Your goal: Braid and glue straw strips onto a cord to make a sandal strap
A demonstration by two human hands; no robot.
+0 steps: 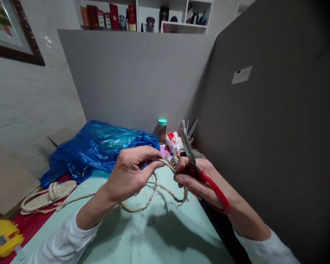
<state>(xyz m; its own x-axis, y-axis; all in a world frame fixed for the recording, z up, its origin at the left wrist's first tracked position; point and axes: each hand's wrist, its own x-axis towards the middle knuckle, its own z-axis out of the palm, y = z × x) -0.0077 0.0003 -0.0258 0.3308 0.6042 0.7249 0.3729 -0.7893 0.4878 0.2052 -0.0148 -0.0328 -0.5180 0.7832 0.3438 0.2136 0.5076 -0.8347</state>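
Note:
My left hand (136,170) pinches a twisted straw rope (168,164) between thumb and fingertips. Close beside it on the right, my right hand (195,178) grips the same rope and also holds red-handled scissors (215,190), their blades pointing up and to the left. Loops of the rope hang below both hands, over the pale green table top (143,234). A length of rope runs left behind my left wrist, toward a coiled straw bundle (51,194) at the table's left side.
A blue plastic bag (99,146) lies at the back left. Behind the hands stand a jar with a green lid (162,130) and a red-and-white packet (173,142). A yellow glue gun (4,238) is at the lower left. Grey panels rise behind and right.

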